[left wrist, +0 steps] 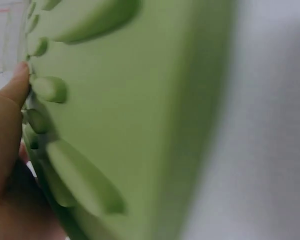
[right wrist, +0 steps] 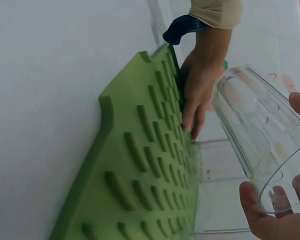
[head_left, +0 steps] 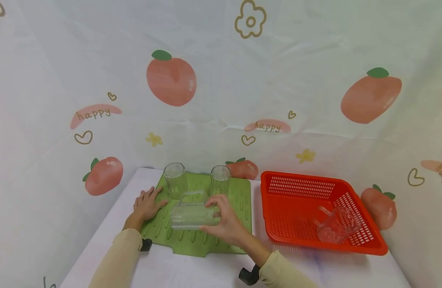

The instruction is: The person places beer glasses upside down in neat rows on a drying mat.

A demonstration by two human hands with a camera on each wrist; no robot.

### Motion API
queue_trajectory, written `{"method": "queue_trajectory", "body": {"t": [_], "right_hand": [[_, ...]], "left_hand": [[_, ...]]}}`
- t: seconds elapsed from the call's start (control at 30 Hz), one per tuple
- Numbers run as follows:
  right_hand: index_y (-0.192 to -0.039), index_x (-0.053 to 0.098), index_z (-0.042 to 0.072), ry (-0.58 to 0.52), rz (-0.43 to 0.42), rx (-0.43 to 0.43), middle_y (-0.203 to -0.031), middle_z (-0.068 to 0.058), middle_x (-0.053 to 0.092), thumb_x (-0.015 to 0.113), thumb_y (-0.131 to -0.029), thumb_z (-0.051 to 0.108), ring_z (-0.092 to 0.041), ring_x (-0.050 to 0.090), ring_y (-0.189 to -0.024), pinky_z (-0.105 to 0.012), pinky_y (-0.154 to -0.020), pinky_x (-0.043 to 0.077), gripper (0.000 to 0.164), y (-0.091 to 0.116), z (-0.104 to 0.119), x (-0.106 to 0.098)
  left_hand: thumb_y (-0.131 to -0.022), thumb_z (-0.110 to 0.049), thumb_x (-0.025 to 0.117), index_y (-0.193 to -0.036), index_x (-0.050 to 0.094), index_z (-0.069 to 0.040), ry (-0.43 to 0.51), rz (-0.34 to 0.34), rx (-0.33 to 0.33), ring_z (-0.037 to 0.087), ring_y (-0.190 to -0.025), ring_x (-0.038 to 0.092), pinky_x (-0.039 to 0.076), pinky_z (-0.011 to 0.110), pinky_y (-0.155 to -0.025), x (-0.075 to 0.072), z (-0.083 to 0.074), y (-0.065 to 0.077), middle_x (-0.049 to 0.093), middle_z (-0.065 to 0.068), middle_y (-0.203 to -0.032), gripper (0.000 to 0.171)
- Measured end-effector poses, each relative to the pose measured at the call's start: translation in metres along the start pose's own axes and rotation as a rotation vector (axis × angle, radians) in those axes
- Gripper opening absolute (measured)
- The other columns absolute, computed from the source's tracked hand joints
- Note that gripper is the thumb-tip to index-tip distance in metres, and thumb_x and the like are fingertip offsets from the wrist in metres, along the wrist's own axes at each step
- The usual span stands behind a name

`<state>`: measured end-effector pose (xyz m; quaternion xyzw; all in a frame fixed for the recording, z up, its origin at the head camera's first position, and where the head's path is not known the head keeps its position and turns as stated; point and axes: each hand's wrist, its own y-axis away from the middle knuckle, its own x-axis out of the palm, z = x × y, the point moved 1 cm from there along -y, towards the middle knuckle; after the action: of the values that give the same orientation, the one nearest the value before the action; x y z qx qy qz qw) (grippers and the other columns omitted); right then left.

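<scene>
In the head view my right hand (head_left: 226,224) grips a clear glass mug (head_left: 188,218) by one end. It lies sideways above the green ridged drying mat (head_left: 192,248), its handle apparently on the far side. The right wrist view shows fingers and thumb around the mug's rim, the mug (right wrist: 250,110) tilted and off the mat. My left hand (head_left: 147,206) rests with spread fingers on the mat's left edge. Two clear glasses stand toward the back of the mat, one at left (head_left: 175,182) and one at right (head_left: 221,180).
A red perforated plastic basket (head_left: 289,240) stands to the right of the mat. Inside its right side lies another clear glass mug (head_left: 334,228) with a handle. A white cloth printed with fruit (head_left: 172,82) hangs behind the white table (head_left: 213,272).
</scene>
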<state>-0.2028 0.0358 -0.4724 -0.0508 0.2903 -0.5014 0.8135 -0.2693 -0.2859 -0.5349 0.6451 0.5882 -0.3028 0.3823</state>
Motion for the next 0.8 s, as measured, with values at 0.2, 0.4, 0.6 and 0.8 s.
{"method": "queue_trajectory", "body": {"t": [0.2,0.4,0.6,0.8], "right_hand": [[-0.118,0.053,0.015,-0.017,-0.063,0.042,-0.133,-0.012,0.048,0.088,-0.077,0.010,-0.021,0.051,-0.123,-0.031,-0.090,0.056,0.054,-0.001,-0.007,0.009],[-0.118,0.053,0.015,0.001,-0.075,0.052,-0.131,-0.006,0.047,0.087,-0.079,0.012,-0.023,0.052,-0.121,-0.032,-0.090,0.057,0.052,-0.005,-0.020,0.020],[-0.118,0.051,0.015,0.005,-0.054,0.073,-0.133,-0.006,0.045,0.087,-0.080,0.011,-0.023,0.051,-0.123,-0.036,-0.092,0.057,0.052,-0.010,-0.023,0.029],[-0.118,0.052,0.015,0.030,-0.041,0.083,-0.130,-0.006,0.046,0.086,-0.082,0.014,-0.022,0.051,-0.123,-0.031,-0.094,0.057,0.050,-0.019,-0.025,0.041]], "left_hand": [[-0.104,-0.042,0.055,-0.159,0.033,-0.008,-0.015,-0.046,0.013,0.061,-0.151,0.005,0.009,0.074,-0.120,0.002,0.001,0.002,0.017,0.028,-0.167,0.068],[-0.105,-0.040,0.054,-0.157,0.035,-0.004,-0.008,-0.080,0.004,0.061,-0.149,0.015,0.015,0.074,-0.119,0.001,0.003,0.003,0.023,0.031,-0.163,0.066],[-0.106,-0.039,0.050,-0.159,0.027,0.000,0.108,-0.081,-0.013,0.059,-0.147,0.020,0.021,0.075,-0.117,-0.003,0.006,0.005,0.021,0.032,-0.163,0.070],[-0.108,-0.034,0.049,-0.159,0.023,0.005,0.299,-0.127,0.005,0.057,-0.149,0.019,0.020,0.069,-0.121,-0.010,0.008,0.012,0.018,0.038,-0.160,0.069]]}}
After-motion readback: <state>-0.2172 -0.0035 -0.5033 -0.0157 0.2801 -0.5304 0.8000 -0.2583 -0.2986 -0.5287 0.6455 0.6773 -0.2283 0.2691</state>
